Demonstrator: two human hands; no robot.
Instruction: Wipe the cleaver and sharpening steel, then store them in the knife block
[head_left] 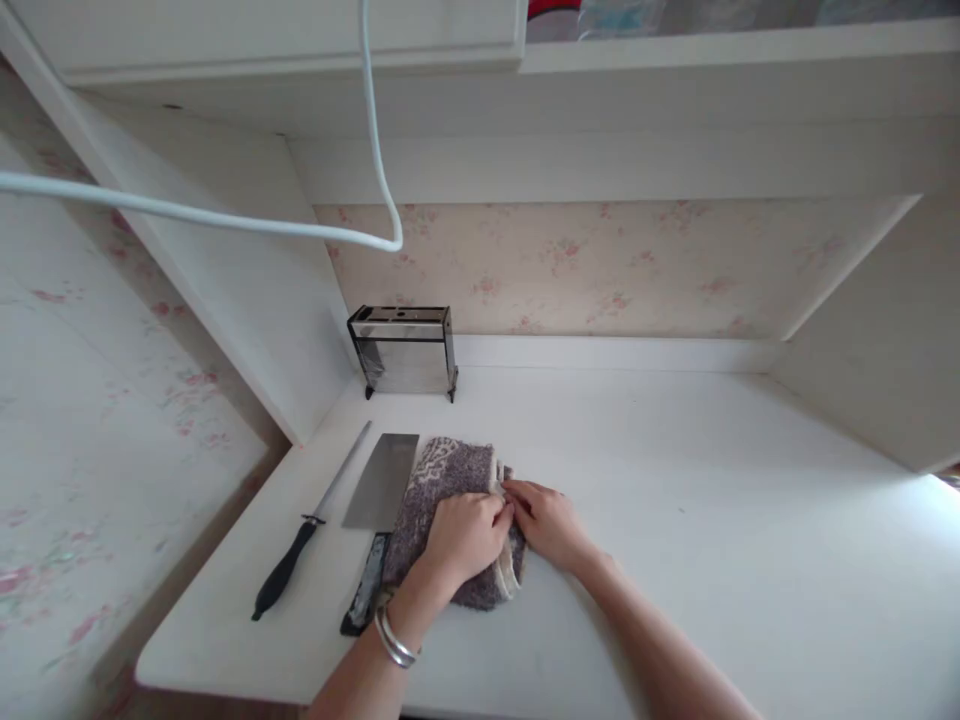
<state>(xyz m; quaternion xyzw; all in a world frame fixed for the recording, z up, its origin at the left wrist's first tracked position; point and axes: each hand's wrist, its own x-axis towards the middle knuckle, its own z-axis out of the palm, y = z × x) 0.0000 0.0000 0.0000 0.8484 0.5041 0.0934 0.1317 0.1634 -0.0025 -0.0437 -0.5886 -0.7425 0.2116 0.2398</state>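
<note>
A folded purple-grey towel [450, 470] with a cream pattern lies on the white tabletop. Across its top rests my left hand [466, 535], fingers closed at the towel's right-hand folds. From the right, my right hand [553, 525] pinches the same folded edge, and the two hands' fingertips meet there. Just left of the towel is a cleaver with a wide steel blade [382, 480] and a dark, worn handle [367, 585]; the towel lies close against it. Further left, a sharpening steel [300, 550] with a black handle lies at a slant.
A knife block [409, 350] with clear sides stands at the back left. White panels enclose the table left and right, with a shelf [637, 90] overhead. A white cable [262, 225] hangs across the upper left. The table's rounded corner [146, 665] is at the front left.
</note>
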